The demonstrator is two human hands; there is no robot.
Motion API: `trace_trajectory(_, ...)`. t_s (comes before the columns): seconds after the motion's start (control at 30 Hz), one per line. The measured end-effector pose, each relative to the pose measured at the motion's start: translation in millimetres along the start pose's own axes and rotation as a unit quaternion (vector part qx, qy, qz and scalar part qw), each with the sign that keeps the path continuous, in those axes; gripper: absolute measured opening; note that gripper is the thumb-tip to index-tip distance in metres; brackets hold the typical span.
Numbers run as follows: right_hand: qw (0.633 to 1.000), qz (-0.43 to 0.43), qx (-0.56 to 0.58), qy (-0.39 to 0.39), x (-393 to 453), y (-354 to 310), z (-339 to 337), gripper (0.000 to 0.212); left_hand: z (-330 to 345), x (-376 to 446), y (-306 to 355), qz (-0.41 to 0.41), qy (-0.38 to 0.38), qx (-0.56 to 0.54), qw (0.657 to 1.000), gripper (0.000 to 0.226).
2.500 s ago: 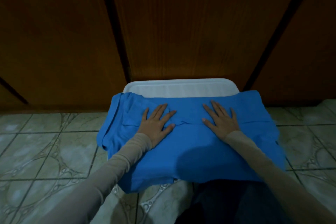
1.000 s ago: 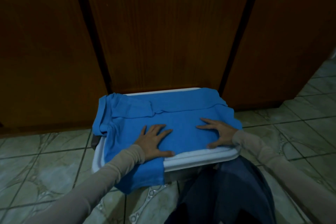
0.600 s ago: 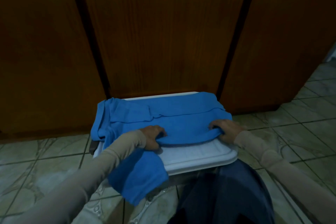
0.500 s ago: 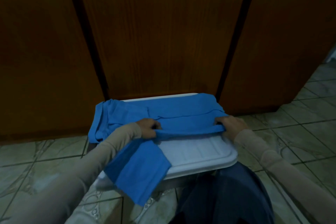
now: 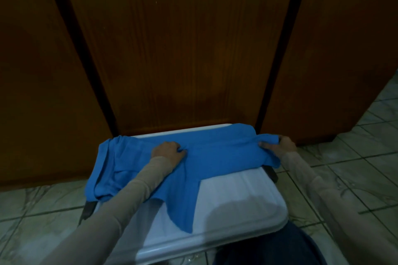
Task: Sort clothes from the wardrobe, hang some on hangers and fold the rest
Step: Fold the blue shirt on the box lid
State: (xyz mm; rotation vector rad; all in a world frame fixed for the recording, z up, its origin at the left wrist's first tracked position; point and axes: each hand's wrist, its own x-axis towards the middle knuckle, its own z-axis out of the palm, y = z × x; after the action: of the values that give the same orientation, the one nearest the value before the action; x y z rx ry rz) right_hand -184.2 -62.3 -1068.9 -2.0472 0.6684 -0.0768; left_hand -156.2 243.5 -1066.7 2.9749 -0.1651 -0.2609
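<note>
Blue knit cotton shirt is lying across the far half of a white ribbed plastic lid that is serving as the folding surface, and it is sitting differently from a moment ago. Nearest the person, the lid's near edge and near right corner are now showing bare, where a second ago blue cloth was covering them and two flat palms were smoothing it. One loose tail of the shirt is trailing toward the near edge, left of centre, under the beige sleeve.

Farther on, the left hand is pinching a gathered ridge of fabric, its fingers curled tight into the cloth. The right hand is gripping the folded edge past the lid's far right corner, fingers and thumb closed on it. Between them the hem is being carried away from the person and laid over the shirt's far part, so a lengthwise fold looks half made.

The left sleeve end is drooping off the lid's left edge onto the patterned floor tiles. Beyond, dark wooden wardrobe doors are standing shut.

This shirt appears bound for the folded pile; the trailing tail probably needs tucking next.
</note>
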Motion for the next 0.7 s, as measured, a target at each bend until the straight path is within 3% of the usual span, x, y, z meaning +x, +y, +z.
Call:
trace_trajectory(0.1, 0.999, 0.038, 0.019, 0.019, 9, 4, 4, 0.053, 3, 2, 0, -0.004, 0.029, 0.054, 0.998, 0.039)
trace_trajectory(0.2, 0.998, 0.019, -0.057, 0.022, 8, 9, 12, 0.044, 7, 6, 6, 0.015, 0.032, 0.055, 0.998, 0.038)
trace_trajectory(0.37, 0.982, -0.081, -0.157, 0.061, 0, 19, 28, 0.045, 12, 4, 22, 0.049, -0.014, 0.07, 0.996, 0.067)
trace_trajectory(0.4, 0.965, -0.1, -0.23, 0.081, -3, 20, 31, 0.051, 15, 1, 24, 0.071, -0.016, 0.092, 0.993, 0.071)
trace_trajectory(0.47, 0.896, -0.15, -0.405, 0.106, -10, 16, 38, 0.06, 23, -5, 29, 0.148, -0.022, 0.135, 0.979, 0.069)
trace_trajectory(0.5, 0.871, -0.182, -0.449, 0.081, -13, 12, 42, 0.06, 26, -8, 31, 0.188, -0.031, 0.147, 0.971, 0.064)
trace_trajectory(0.57, 0.855, -0.22, -0.469, -0.025, -21, 5, 52, 0.057, 34, -11, 35, 0.226, -0.058, 0.161, 0.959, 0.056)
trace_trajectory(0.63, 0.829, -0.237, -0.493, -0.115, -31, 2, 65, 0.058, 38, -11, 36, 0.217, -0.078, 0.175, 0.957, 0.054)
trace_trajectory(0.7, 0.803, -0.252, -0.521, -0.139, -38, 2, 76, 0.059, 37, -11, 34, 0.203, -0.085, 0.188, 0.957, 0.053)
